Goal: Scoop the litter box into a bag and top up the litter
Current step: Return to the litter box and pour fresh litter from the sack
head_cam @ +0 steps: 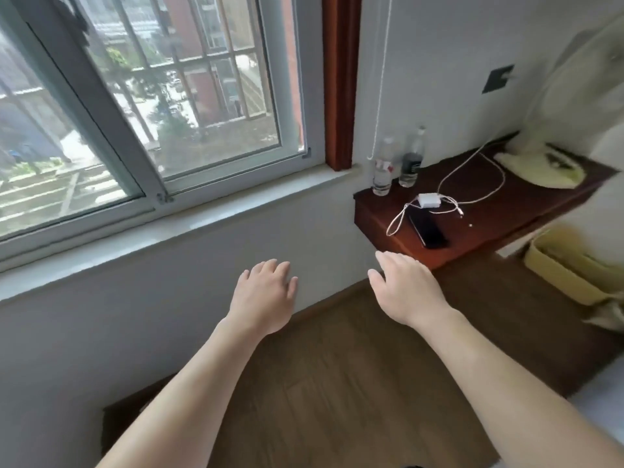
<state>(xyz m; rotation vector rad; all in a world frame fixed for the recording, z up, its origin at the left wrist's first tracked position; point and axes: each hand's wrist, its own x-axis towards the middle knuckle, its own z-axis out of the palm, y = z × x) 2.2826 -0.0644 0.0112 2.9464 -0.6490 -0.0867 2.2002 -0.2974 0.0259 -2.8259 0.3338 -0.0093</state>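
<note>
- Head view: both bare forearms reach forward from the bottom edge of the picture, over the wooden floor (337, 383) and toward the wall below the window sill (189, 224).
- The left hand (261, 295) is held palm down, its fingers loosely spread and slightly bent. It holds nothing and hangs in front of the wall.
- The right hand (405, 288) is also palm down with fingers straight and relaxed, carrying nothing. Its fingertips lie against the near left corner of the dark red shelf (489, 224), though real contact cannot be told.
- The two hands are level with each other, with a clear gap between them.
- A pale yellow tub (557, 278) stands on the floor at the right, below the shelf's right end and well apart from both hands. Its open top faces up, and its long axis runs from the shelf toward the right edge of the picture. Its contents cannot be made out.
- On the shelf, two clear bottles (383, 170) stand at the back left corner. A white charger (428, 200) with a looping cable lies just behind a dark phone (429, 231) near the front edge.
- A pale fan base (540, 167) sits at the back right.
</note>
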